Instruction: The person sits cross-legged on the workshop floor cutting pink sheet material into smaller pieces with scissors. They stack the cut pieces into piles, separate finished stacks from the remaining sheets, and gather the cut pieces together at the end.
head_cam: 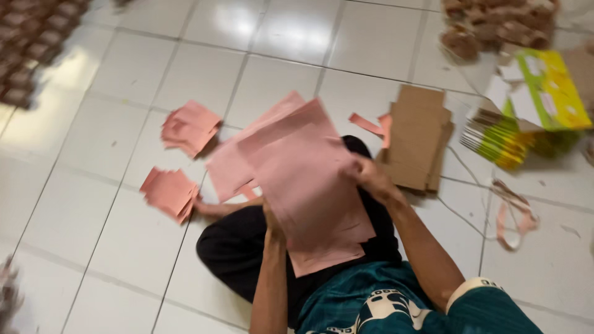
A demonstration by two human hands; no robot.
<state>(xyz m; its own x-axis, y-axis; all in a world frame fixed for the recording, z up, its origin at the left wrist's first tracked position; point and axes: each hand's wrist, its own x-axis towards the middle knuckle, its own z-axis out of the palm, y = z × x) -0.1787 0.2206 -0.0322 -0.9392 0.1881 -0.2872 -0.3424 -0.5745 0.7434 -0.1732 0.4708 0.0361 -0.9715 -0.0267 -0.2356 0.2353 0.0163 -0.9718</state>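
Note:
I sit on a white tiled floor with my legs folded. A stack of large pink paper sheets (303,179) lies over my lap. My left hand (273,224) grips the stack's near left edge from below. My right hand (369,176) holds its right edge, fingers closed on the paper. Two small piles of cut pink pieces lie on the floor to the left: one (189,127) farther away, one (171,193) nearer my knee.
A pile of brown cardboard pieces (419,139) lies right of the sheets, with a pink strip (370,124) beside it. Stacked yellow-green flat cartons (526,108) sit at right. Brown items (495,25) fill the top right; a dark tray (28,43) is top left.

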